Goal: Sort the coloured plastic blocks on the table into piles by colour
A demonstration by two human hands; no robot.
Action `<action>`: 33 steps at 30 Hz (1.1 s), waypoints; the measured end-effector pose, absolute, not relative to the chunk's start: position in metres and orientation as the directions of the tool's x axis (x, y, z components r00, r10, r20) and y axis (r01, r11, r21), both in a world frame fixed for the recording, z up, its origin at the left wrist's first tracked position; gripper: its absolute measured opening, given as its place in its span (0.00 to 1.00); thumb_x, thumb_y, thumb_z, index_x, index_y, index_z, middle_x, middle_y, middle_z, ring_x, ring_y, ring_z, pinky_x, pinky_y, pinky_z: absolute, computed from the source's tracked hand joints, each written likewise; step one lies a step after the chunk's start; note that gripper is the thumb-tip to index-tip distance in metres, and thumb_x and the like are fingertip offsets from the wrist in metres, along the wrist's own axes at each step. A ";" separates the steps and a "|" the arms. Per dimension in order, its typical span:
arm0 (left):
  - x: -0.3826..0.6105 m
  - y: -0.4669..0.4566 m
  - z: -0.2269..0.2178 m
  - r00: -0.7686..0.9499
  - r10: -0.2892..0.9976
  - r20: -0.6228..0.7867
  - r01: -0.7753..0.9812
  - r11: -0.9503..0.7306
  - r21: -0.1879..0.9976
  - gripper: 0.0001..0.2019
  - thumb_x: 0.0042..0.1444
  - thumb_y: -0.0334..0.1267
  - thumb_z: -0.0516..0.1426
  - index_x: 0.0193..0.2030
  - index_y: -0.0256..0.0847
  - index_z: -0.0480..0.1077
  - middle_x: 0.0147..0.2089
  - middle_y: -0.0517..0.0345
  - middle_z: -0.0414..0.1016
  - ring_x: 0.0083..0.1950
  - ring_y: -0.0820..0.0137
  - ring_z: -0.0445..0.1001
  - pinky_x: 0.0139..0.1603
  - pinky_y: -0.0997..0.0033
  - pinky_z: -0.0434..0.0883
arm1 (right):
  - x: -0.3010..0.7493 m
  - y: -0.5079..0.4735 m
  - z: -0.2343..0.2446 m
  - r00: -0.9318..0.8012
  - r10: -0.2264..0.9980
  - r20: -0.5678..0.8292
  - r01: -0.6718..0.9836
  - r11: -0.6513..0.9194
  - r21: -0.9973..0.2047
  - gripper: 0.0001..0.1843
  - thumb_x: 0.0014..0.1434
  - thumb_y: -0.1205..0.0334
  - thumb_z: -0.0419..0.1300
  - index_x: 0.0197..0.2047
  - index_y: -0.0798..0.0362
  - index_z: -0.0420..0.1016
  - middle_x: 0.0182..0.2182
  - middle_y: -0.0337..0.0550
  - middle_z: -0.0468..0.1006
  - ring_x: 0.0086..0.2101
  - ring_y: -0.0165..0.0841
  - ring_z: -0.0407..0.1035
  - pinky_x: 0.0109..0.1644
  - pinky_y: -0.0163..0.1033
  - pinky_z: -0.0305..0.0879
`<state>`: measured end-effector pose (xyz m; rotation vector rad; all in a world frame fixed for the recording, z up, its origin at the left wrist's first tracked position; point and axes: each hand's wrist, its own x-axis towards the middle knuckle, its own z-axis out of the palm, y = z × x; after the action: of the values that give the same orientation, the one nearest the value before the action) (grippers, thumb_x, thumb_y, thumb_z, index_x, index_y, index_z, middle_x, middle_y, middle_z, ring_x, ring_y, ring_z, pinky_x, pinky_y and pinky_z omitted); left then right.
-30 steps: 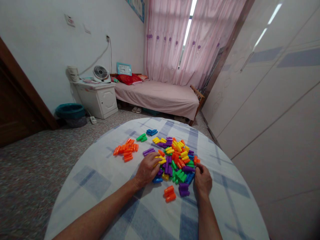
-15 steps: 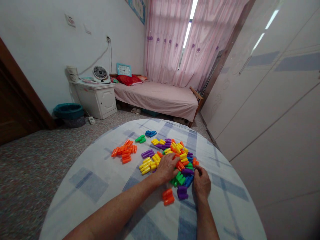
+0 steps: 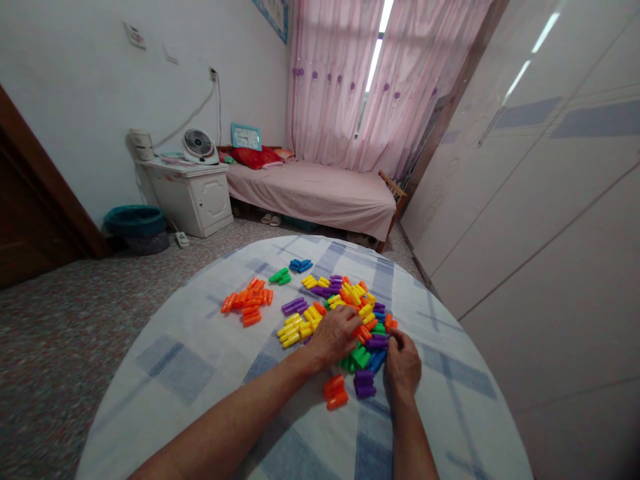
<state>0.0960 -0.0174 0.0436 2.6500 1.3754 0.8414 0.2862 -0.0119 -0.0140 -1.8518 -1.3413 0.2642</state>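
on checked tablecloth point(image 3: 170, 420), bed point(image 3: 320, 190) beyond, leftmost purple pieces point(image 3: 295, 306) lie long axis left-right, right ends farther. left hand point(image 3: 336, 335), right hand point(image 3: 403, 365): grip unclear.

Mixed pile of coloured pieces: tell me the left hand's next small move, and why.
Probably pinch one of the orange pieces and slide it toward the orange cluster: the left hand lies over the mixed pile, those pieces show beside it, and that cluster holds only orange.
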 end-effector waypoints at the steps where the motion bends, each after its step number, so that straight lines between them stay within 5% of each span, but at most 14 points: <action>1: 0.087 -0.022 0.045 0.429 0.766 0.479 0.749 -0.598 0.285 0.11 0.53 0.34 0.55 0.45 0.42 0.69 0.48 0.52 0.70 0.50 0.64 0.66 0.51 0.63 0.67 | 0.286 -0.012 -0.014 0.411 0.868 0.280 0.696 -0.100 -0.711 0.22 0.55 0.56 0.46 0.45 0.52 0.75 0.43 0.45 0.76 0.42 0.37 0.68 0.46 0.39 0.59; 11: -0.070 -0.057 0.042 -0.002 0.798 0.602 0.981 -0.116 0.156 0.14 0.51 0.32 0.52 0.44 0.40 0.71 0.48 0.48 0.70 0.48 0.58 0.67 0.52 0.56 0.66 | 0.284 -0.015 -0.008 0.417 0.870 0.264 0.698 -0.120 -0.706 0.21 0.55 0.56 0.46 0.45 0.51 0.74 0.44 0.44 0.76 0.42 0.37 0.68 0.46 0.39 0.59; 16: -0.111 -0.067 0.030 -0.235 0.741 0.630 0.964 0.091 0.252 0.15 0.51 0.36 0.51 0.44 0.39 0.72 0.47 0.47 0.71 0.48 0.58 0.68 0.52 0.56 0.66 | 0.285 -0.015 -0.009 0.407 0.874 0.266 0.709 -0.119 -0.695 0.21 0.55 0.56 0.46 0.46 0.51 0.74 0.45 0.45 0.76 0.42 0.37 0.68 0.46 0.39 0.59; 25: -0.117 -0.062 -0.022 -0.385 0.800 0.460 0.818 0.064 0.572 0.20 0.57 0.44 0.47 0.51 0.37 0.68 0.57 0.47 0.67 0.59 0.61 0.64 0.63 0.56 0.60 | 0.285 -0.014 -0.009 0.407 0.876 0.260 0.702 -0.117 -0.702 0.21 0.54 0.57 0.46 0.45 0.52 0.74 0.44 0.46 0.76 0.42 0.37 0.68 0.46 0.38 0.59; 33: -0.090 -0.063 0.005 -0.360 0.704 0.612 0.864 0.004 0.504 0.20 0.58 0.43 0.49 0.55 0.39 0.65 0.61 0.47 0.61 0.65 0.56 0.56 0.65 0.49 0.57 | 0.284 -0.014 -0.011 0.417 0.867 0.272 0.694 -0.110 -0.711 0.21 0.54 0.58 0.47 0.45 0.51 0.75 0.43 0.45 0.76 0.42 0.36 0.68 0.46 0.37 0.58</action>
<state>-0.0896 -0.0632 0.0055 1.8645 2.3462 1.4437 0.2840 -0.0139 -0.0108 -1.8605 -1.3358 0.2692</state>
